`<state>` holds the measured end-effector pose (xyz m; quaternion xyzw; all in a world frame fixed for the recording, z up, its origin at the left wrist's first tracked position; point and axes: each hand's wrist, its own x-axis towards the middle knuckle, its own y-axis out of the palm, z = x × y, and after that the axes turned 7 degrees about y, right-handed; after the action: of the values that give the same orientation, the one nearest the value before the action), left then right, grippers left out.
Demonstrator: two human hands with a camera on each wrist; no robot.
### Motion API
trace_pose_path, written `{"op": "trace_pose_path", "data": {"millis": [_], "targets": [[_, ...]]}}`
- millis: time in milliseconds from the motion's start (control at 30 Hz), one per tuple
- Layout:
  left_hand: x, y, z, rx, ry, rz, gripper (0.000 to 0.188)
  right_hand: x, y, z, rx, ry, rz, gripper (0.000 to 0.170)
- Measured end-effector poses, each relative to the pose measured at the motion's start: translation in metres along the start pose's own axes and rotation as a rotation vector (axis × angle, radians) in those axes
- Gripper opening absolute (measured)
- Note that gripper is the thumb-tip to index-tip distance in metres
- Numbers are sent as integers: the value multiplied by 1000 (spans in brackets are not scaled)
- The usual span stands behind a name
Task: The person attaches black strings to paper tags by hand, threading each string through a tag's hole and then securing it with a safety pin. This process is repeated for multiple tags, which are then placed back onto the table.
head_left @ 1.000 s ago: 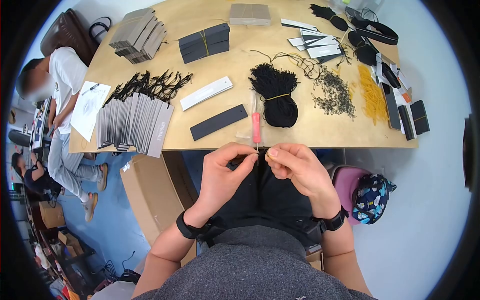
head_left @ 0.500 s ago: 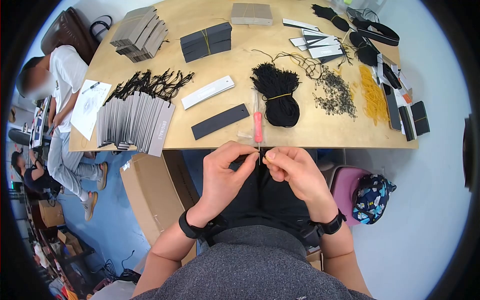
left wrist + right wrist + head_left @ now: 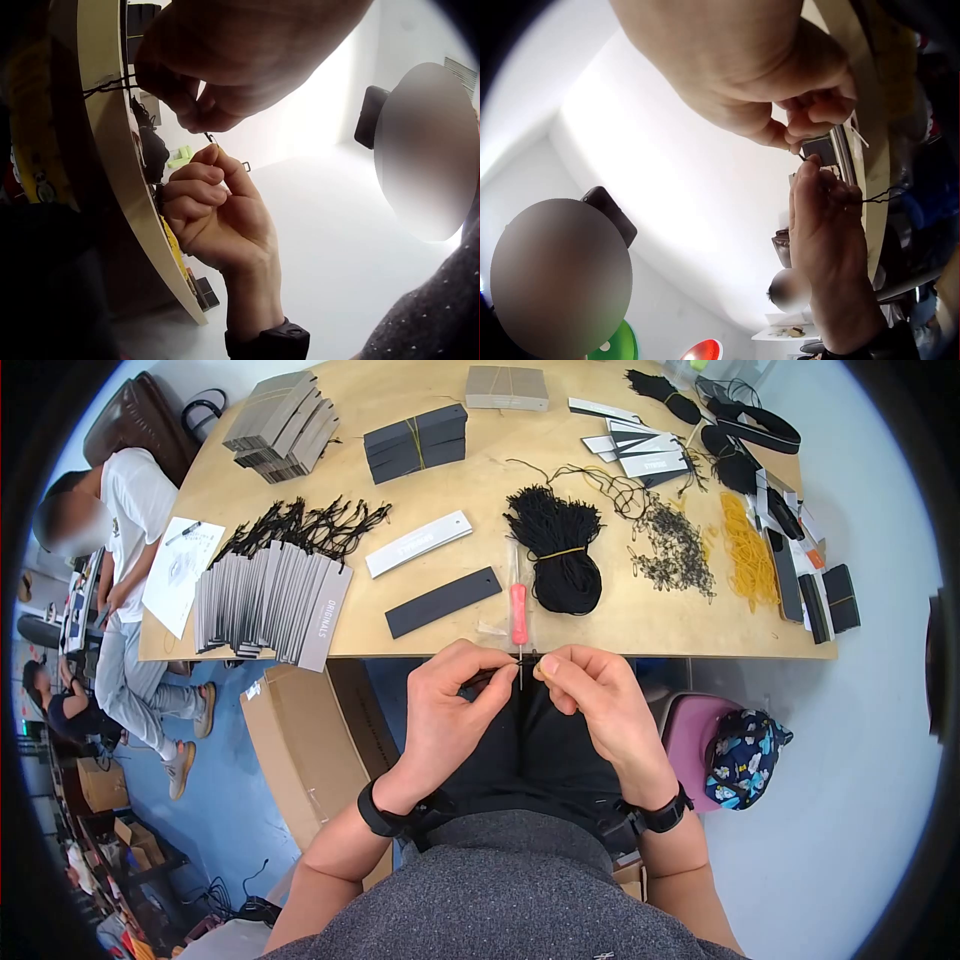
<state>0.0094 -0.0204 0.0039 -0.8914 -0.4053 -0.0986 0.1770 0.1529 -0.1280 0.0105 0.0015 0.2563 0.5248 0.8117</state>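
Note:
My left hand (image 3: 440, 700) pinches a thin black cord between thumb and index finger at the table's front edge. In the left wrist view, part of that black cord (image 3: 109, 87) trails from the hand over the edge. Close beside it, my right hand (image 3: 608, 708) pinches something tiny, yellowish at the fingertips; what it is cannot be told. A small gap separates the fingertips, with a short dark piece (image 3: 802, 157) in it in the right wrist view. The red-handled tool (image 3: 518, 615) lies on the table, its thin metal shaft pointing between both hands.
A black cord bundle (image 3: 566, 575), dark tag (image 3: 443, 603) and white tag (image 3: 419, 544) lie behind the hands. Corded tags (image 3: 270, 600) spread left; small pins (image 3: 672, 550) and yellow bands (image 3: 745, 550) lie right. A cardboard box (image 3: 300, 745) stands below, left.
The right fingertips closed in slightly on the left ones, then moved a little apart again. Both hands keep their pinch, and the left hand has barely moved.

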Motion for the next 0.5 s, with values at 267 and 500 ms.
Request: {"op": "trace_pose_path", "data": {"millis": [267, 500], "targets": [[0, 0, 1, -19, -14, 4, 5, 5, -2, -2, -15, -3, 18, 26], [0, -2, 3, -6, -3, 20, 6, 6, -3, -1, 47, 64, 52, 27]]}}
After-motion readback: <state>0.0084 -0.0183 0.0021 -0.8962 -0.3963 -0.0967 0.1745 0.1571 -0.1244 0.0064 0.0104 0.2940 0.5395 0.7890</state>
